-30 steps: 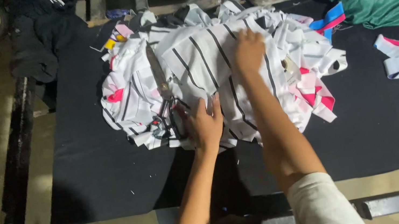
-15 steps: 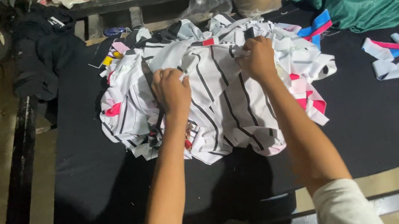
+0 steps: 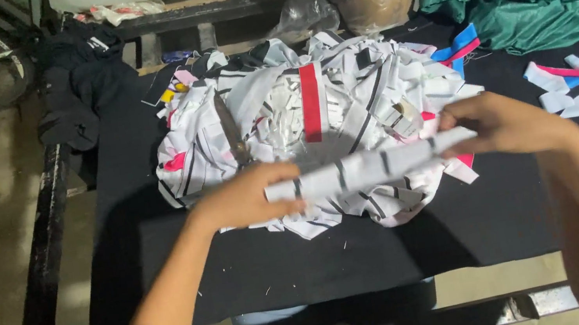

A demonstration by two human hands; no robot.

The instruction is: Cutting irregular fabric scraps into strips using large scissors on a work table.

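While both hands, left hand (image 3: 252,197) and right hand (image 3: 501,125), pinch the striped fabric strip (image 3: 369,166) taut, it may slip loose; scissors (image 3: 230,129) lie near the table's (image 3: 369,251) far left corner.

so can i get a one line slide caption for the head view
Left hand and right hand stretch a white striped fabric strip above a pile of fabric scraps on a black-covered table.
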